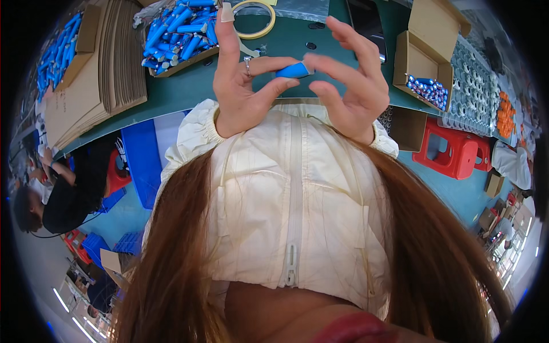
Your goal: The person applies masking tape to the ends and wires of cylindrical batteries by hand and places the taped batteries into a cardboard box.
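Observation:
My left hand [237, 100] pinches a blue cylindrical battery cell [293, 71] between thumb and a ringed finger, holding it just above the table's near edge. Its index finger, with a pale wrap at the tip, points up and away. The cell lies nearly level, its whitish end toward the right. Close to that end is my right hand [360, 86], fingers spread and slightly smeared by motion. One right fingertip is at or just over the cell's end; whether it touches, I cannot tell.
Blue cells [182, 31] fill a box at the far left, beside stacked cardboard [117, 74]. A tape roll [271, 24] and dark phone [366, 28] lie on the green table [309, 34]. Right are an open carton [420, 57] and clear trays [472, 86]. Red stools [454, 154] stand below.

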The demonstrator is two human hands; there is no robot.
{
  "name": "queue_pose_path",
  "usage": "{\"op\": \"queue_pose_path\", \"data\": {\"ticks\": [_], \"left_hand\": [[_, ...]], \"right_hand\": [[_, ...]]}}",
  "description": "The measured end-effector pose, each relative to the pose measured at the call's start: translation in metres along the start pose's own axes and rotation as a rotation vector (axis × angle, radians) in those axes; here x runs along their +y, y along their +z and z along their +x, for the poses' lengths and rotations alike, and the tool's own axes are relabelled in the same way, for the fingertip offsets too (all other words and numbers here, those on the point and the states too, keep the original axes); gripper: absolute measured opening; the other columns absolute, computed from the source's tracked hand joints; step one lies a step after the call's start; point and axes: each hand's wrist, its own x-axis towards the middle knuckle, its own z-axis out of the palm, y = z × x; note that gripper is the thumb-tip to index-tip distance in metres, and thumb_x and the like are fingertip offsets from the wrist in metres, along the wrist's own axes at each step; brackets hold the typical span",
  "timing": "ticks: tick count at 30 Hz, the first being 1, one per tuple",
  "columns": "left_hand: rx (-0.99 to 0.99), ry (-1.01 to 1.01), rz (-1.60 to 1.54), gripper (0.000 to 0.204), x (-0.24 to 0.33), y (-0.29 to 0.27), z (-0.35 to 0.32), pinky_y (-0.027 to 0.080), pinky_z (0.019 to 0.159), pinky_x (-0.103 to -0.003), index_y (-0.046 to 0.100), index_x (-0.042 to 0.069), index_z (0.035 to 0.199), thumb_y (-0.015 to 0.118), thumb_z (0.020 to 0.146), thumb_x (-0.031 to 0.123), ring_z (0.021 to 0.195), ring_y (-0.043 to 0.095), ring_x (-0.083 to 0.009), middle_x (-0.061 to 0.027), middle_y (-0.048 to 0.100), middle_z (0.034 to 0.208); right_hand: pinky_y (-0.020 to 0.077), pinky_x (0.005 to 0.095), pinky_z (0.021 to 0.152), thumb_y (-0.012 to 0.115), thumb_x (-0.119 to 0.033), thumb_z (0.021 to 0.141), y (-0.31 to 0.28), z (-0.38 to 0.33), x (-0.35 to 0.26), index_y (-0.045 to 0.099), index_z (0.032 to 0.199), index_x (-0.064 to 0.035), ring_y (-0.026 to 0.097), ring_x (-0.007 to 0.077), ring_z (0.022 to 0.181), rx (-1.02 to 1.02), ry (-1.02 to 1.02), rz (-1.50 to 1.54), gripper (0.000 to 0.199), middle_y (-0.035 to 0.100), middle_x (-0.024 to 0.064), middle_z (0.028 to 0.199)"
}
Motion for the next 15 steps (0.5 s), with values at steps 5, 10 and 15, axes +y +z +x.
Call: {"op": "queue_pose_path", "data": {"ticks": [5, 10, 15], "left_hand": [[0.035, -0.083, 0.022, 0.111, 0.021, 0.005, 0.008, 0.046, 0.085, -0.029, -0.023, 0.001, 0.136, 0.066, 0.07, -0.012, 0.095, 0.061, -0.0211, -0.0191, 0.052, 0.12], [-0.007, -0.096, -0.236, 0.107, -0.001, 0.004, -0.005, 0.044, 0.087, -0.029, -0.021, 0.0, 0.136, 0.065, 0.074, -0.008, 0.1, 0.059, -0.0203, -0.0195, 0.042, 0.132], [-0.122, 0.039, 0.079, 0.108, 0.001, -0.007, 0.005, 0.038, 0.094, -0.032, -0.021, -0.002, 0.135, 0.066, 0.072, -0.008, 0.111, 0.052, -0.0234, -0.0206, 0.043, 0.131]], "right_hand": [[0.0415, 0.0375, 0.085, 0.074, -0.014, 0.064, 0.007, 0.004, 0.0, 0.066, 0.078, -0.0053, 0.052, 0.032, 0.101, -0.161, -0.067, -0.09, 0.019, 0.056, 0.019, 0.116], [0.0439, 0.0362, 0.082, 0.072, -0.012, 0.062, 0.013, -0.003, 0.005, 0.069, 0.083, -0.007, 0.053, 0.0309, 0.097, -0.198, -0.074, -0.001, 0.022, 0.057, 0.0108, 0.117], [0.0447, 0.0348, 0.08, 0.072, -0.008, 0.062, 0.012, -0.003, 0.006, 0.068, 0.083, -0.0061, 0.054, 0.0297, 0.094, -0.105, -0.012, 0.17, 0.022, 0.059, 0.0128, 0.113]]}}
